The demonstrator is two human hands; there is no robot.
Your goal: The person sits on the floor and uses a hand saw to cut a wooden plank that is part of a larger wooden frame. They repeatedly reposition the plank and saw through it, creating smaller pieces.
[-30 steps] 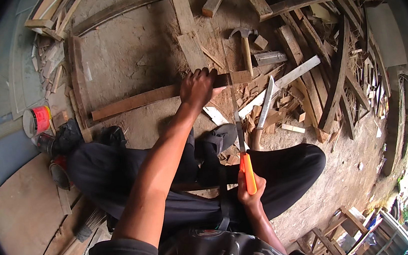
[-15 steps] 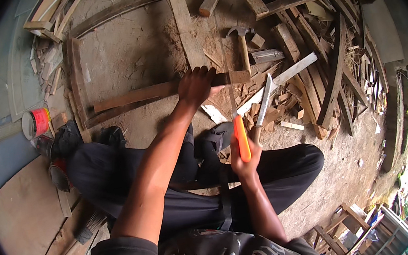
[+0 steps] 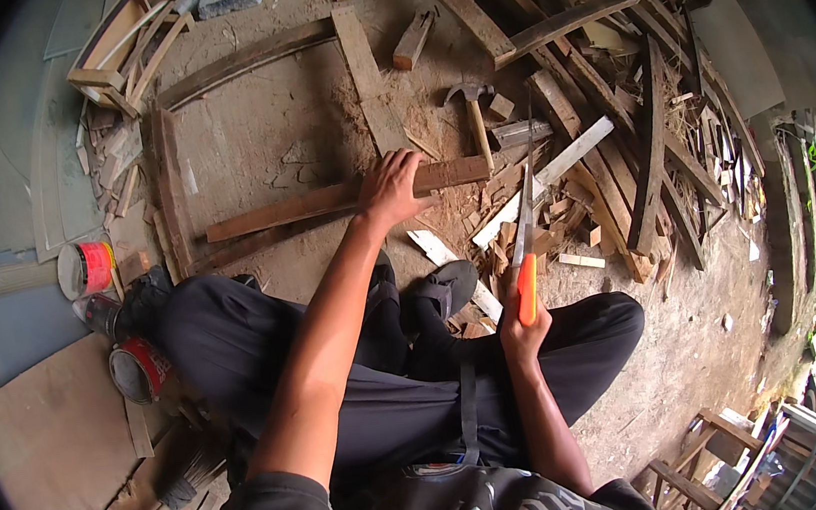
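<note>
My left hand (image 3: 389, 193) lies across a brown wooden plank (image 3: 287, 208), fingers over its far edge and thumb at the near side. The plank rests across a wooden frame on the dirt ground, its right end beyond my hand. In my right hand (image 3: 520, 335) is a handsaw (image 3: 529, 292) with an orange handle. Its narrow blade points away, to the right of the plank's end and apart from it. Something with a pale blade lies along the saw; where they overlap I cannot tell them apart.
Beyond the plank's end lies a claw hammer (image 3: 477, 126). A heap of timber (image 3: 655, 126) and offcuts fills the right side. Paint cans (image 3: 88, 269) stand at the left. My sandalled foot (image 3: 450, 285) is close below the plank.
The saw has come off the plank and swung right, its blade now leaning outward. My left hand has loosened from a tight curl to straighter fingers on the plank. The view has shifted slightly.
</note>
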